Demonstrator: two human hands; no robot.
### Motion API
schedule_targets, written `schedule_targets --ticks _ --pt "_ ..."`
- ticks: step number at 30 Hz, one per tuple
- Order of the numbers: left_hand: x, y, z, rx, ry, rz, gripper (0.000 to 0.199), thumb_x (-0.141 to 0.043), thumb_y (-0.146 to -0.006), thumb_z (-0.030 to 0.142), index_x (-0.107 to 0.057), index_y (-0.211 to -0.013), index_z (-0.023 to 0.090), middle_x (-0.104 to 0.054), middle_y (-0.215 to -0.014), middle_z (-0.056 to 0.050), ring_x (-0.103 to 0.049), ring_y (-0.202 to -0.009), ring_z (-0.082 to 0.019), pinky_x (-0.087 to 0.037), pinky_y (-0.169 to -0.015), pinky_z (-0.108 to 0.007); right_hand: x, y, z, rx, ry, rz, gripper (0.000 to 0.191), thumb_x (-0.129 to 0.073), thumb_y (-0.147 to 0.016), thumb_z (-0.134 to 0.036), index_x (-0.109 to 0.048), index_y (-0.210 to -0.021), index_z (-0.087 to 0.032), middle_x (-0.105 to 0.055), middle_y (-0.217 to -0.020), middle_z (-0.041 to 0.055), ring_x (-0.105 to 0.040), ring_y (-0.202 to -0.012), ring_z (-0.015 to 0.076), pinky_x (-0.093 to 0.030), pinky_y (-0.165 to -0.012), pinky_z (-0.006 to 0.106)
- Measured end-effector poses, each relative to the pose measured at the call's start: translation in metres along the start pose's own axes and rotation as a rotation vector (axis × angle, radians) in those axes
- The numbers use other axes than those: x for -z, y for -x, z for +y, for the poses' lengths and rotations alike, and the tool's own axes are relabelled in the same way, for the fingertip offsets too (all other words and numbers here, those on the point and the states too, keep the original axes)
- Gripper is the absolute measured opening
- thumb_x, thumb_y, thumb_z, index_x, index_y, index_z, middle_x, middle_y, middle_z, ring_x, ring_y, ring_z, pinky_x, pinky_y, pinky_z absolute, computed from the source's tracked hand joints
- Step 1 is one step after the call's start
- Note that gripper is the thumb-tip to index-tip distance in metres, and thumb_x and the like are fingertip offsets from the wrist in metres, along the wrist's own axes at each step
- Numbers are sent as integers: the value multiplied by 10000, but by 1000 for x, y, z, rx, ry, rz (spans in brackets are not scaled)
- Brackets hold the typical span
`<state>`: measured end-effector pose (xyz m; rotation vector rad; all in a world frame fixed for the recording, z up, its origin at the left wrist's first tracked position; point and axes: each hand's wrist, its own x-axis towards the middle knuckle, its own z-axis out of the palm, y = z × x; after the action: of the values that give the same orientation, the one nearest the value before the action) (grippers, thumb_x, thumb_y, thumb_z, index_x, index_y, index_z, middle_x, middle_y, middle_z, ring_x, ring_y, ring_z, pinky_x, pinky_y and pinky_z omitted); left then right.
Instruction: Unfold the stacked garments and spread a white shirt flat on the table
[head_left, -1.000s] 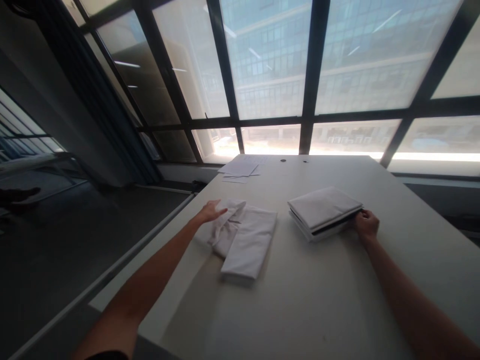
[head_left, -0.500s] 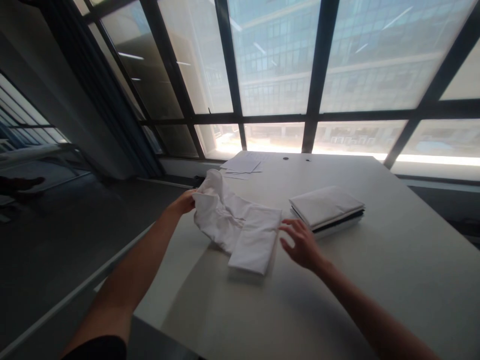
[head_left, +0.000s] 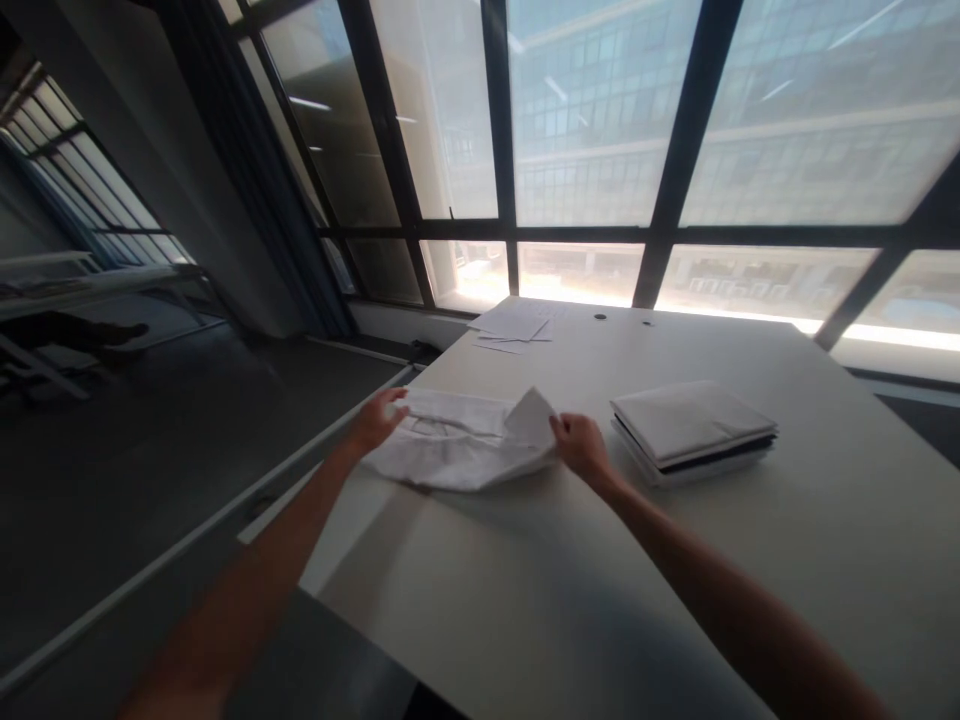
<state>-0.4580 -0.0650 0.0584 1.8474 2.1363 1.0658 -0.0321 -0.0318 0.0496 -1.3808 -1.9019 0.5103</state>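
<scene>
White cloth [head_left: 465, 462] spreads over the tabletop [head_left: 525, 600], the left hand [head_left: 375, 422] pinching its left edge, the right hand [head_left: 583, 446] keeping its grip clenched on a raised corner.

Left arm [head_left: 291, 550], seven o'clock: bare along its visible length, smooth in outline, broadening away from the wrist, blurred toward the lower edge. Left hand [head_left: 375, 420], eight o'clock: bare, with slim fingers [head_left: 391, 397]. Right arm [head_left: 697, 560], five o'clock: bare, long, tapering to a narrower wrist. Right hand [head_left: 583, 445], four o'clock: bare, rounded knuckles, finer detail indistinct.
</scene>
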Motion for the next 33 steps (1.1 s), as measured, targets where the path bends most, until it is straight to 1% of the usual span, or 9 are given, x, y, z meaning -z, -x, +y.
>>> schedule_targets --ticks 3,6,9,13,17,23,28,31,33 --pt "-40 18 29 -283 -15 -369 579 -672 -791 491 -641 -1301 219 -643 -1358 -108 -558 -1281 -291 -397 -1131 -408 9 -72 -13 -18 -337 208 405 -509 -913 -440 -570 -600 -190 -529 -536 -12 -472 -554 138 -391 -552 242" --pt "-73 32 48 -319 -36 -451 670 -700 -787 508 -585 -1395 252 -697 -1243 -95 -638 -1137 -280 -479 -1013 -392 14 -122 -29 32 -748 203 336 -504 -888 -443 -676 -979 -169 -689 -797 25 -593 -705 155 -500 -651 263" --pt "-94 41 56 -259 -71 -453 720 -751 -753 491 -570 -1411 263 -733 -1053 -64 -684 -954 -263 -516 -849 -338 12 -132 -34 107 -851 35 596 -545 -855 -372 -478 -1426 -216 -666 -1262 102 -649 -1018 191 -545 -834 340" --pt "-107 48 73 -264 -60 -541 333 -659 -830 449 -720 -1085 245 -710 -837 -15 -653 -745 -212 -477 -708 -288 2 -103 -15 96 -528 33 699 -554 -796 -245 -451 -1484 -177 -516 -1480 155 -576 -1238 266 -491 -1020 443" --pt "-95 34 100 -273 59 -445 324 -560 -874 495 -642 -754 205 -634 -708 4 -575 -681 -181 -452 -660 -268 3 -65 13 2 -369 144 506 -491 -798 -200 -634 -1277 -123 -654 -1289 169 -671 -1017 243 -530 -961 411" --pt "-30 -34 86 41 205 208 336 -468 -911 450 -629 -983 164 -692 -932 -34 -628 -857 -189 -486 -751 -242 49 -22 38 199 -242 211 317 -446 -868 -214 -698 -1054 -170 -696 -1108 118 -665 -927 226 -558 -810 365" --pt "-6 -43 18 349 -259 -143 349 -708 -684 330 -674 -967 129 -723 -947 -97 -692 -910 -270 -521 -784 -297 103 5 71 103 404 114 454 -593 -895 -344 -614 -1318 -182 -529 -1437 178 -433 -1348 364 -372 -1082 546" --pt "-18 -29 4 228 -428 -103 427 -654 -749 320 -674 -1107 87 -700 -1108 -178 -677 -1056 -310 -509 -925 -352 120 17 87 -76 688 -142 684 -691 -852 -425 -500 -1447 -147 -380 -1556 242 -320 -1424 447 -332 -1072 597" --pt "-31 -20 13 96 -443 -79 428 -562 -831 305 -657 -1181 78 -674 -1193 -195 -644 -1140 -307 -477 -1006 -375 125 21 90 -111 759 -237 587 -654 -886 -390 -551 -1385 -99 -465 -1482 273 -422 -1365 426 -375 -1039 524"
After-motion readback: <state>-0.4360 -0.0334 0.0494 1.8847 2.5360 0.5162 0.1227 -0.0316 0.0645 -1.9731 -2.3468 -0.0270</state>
